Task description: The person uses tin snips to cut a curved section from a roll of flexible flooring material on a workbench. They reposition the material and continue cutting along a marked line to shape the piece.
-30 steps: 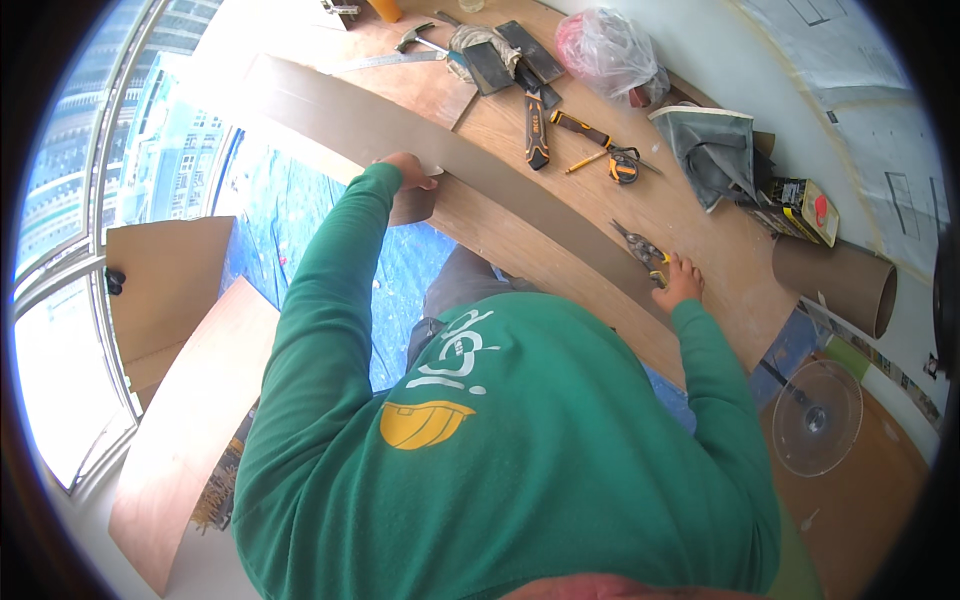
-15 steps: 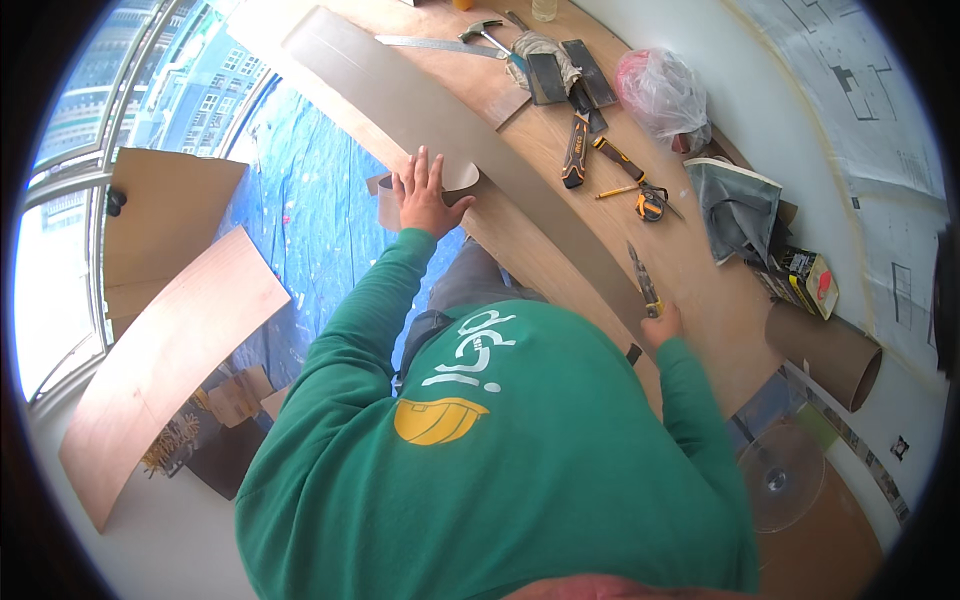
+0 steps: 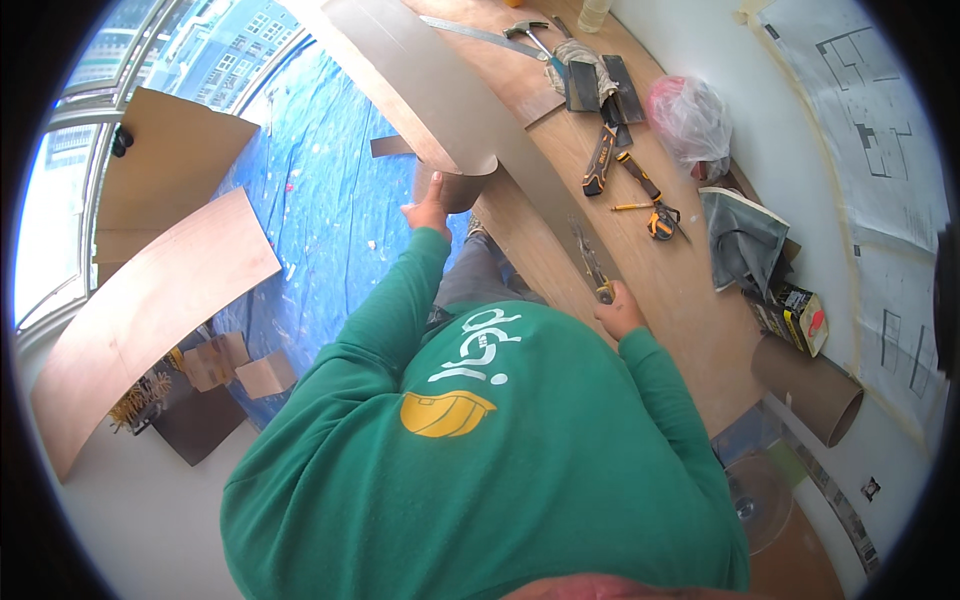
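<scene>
At the near-left edge of the bench (image 3: 672, 362), the left hand (image 3: 428, 208) has gone from spread fingers to a thumb-on grip on the curled end of the brown strip (image 3: 425, 75); most of its fingers are hidden behind. The curl hangs over the blue sheeting (image 3: 330, 150). To the right, the right hand (image 3: 622, 310), fingers wrapped round the handles, has swung the snips (image 3: 590, 255) leftward over the strip. Judged: piece steadied, tool closer. Blade contact: cannot tell.
</scene>
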